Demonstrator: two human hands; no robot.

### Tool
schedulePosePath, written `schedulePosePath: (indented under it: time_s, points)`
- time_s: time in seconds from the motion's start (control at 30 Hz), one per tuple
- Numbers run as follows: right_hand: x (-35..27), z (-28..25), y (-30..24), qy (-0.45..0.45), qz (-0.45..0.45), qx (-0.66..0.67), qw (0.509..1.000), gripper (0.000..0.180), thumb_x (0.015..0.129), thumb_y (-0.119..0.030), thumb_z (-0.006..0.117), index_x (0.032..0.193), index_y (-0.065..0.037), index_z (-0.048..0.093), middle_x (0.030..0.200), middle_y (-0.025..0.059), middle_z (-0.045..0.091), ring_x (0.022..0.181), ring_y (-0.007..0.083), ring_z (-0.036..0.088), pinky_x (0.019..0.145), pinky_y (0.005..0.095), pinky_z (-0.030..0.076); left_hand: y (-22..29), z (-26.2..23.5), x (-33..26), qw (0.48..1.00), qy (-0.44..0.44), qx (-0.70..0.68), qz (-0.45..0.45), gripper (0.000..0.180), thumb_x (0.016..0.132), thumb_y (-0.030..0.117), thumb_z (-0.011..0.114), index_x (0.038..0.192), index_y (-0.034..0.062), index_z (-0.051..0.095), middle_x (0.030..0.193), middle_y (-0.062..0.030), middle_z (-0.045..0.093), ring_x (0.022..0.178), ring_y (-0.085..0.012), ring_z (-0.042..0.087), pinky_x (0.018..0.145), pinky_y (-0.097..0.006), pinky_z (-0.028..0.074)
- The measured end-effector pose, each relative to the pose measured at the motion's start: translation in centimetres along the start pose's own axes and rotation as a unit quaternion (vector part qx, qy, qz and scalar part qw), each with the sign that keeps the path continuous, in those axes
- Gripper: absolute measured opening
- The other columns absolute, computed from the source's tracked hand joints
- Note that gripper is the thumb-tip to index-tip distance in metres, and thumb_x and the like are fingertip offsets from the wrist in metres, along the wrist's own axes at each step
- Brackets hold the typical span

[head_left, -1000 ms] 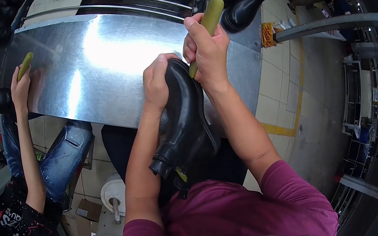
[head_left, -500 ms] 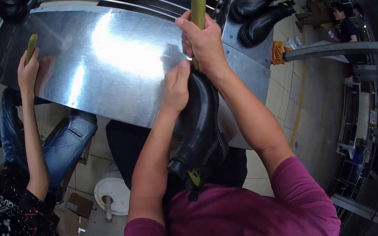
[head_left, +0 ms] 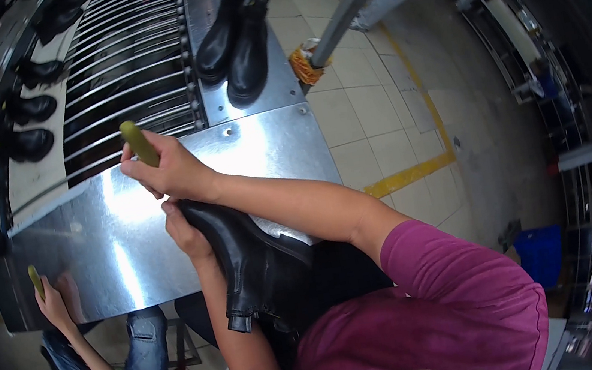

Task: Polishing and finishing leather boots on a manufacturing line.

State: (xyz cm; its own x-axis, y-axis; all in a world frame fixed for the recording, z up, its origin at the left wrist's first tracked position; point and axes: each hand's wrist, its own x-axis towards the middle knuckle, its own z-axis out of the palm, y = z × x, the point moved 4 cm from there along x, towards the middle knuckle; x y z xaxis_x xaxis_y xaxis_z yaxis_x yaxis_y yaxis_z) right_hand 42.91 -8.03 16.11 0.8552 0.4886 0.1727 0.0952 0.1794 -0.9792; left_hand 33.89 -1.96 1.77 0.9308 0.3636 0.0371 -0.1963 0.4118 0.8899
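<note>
My right hand is closed around a tool with a thick, rounded olive-green handle. The tool's working end is hidden behind my fingers, close to the toe of a black leather boot. My left hand grips that boot by its toe, thumb toward the tip. The boot lies tilted between my forearms, its shaft toward my body and its toe over the edge of a shiny metal table.
A pair of black boots stands on the metal side plate. Beyond the table runs a roller conveyor, with several boots along its left. At lower left, a co-worker's hand holds another green-handled tool. A metal post rises at right.
The view has swung to the right, so the table and conveyor appear farther left. Both hands keep their hold, and the boot now shows its side more.
</note>
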Motion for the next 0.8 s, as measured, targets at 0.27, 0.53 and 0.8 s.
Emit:
schedulePosePath:
  time_s: [0.27,0.53,0.8]
  points:
    - [-14.9,-11.1,-2.9,0.118,0.063,-0.031,0.991,0.024,0.099,-0.022,0.07,0.116,-0.007,0.063,0.066,-0.0032,0.054,0.055,0.0054,0.051,0.052,0.0237,0.039,2.3,2.9,0.1,1.0,-0.011,0.027,-0.001,0.053,0.113,0.043,0.038,0.106,-0.0032,0.063,0.087,-0.0113,0.069,0.077,-0.0171,0.066,0.074,-0.027,0.053]
    - [-31.0,-13.7,-2.1,0.073,0.15,-0.032,0.985,0.032,0.095,-0.019,0.073,0.124,-0.005,0.07,0.112,0.0053,0.07,0.067,0.0057,0.059,0.061,0.0221,0.047,3.2,4.0,-0.2,0.993,0.033,0.111,-0.015,0.053,0.111,0.043,0.044,0.099,-0.0014,0.068,0.085,-0.0092,0.071,0.078,-0.0157,0.066,0.076,-0.028,0.052]
    - [-32.0,-12.2,-1.1,0.083,-0.01,-0.178,0.98,0.057,0.088,-0.015,0.082,0.141,-0.007,0.061,0.148,0.0168,0.058,0.14,0.031,0.053,0.114,0.0386,0.044,7.0,8.1,-3.4,0.724,0.004,0.597,0.345,0.022,0.097,0.014,0.068,0.118,0.0067,0.073,0.142,-0.0178,0.061,0.124,-0.0302,0.061,0.1,-0.038,0.048]
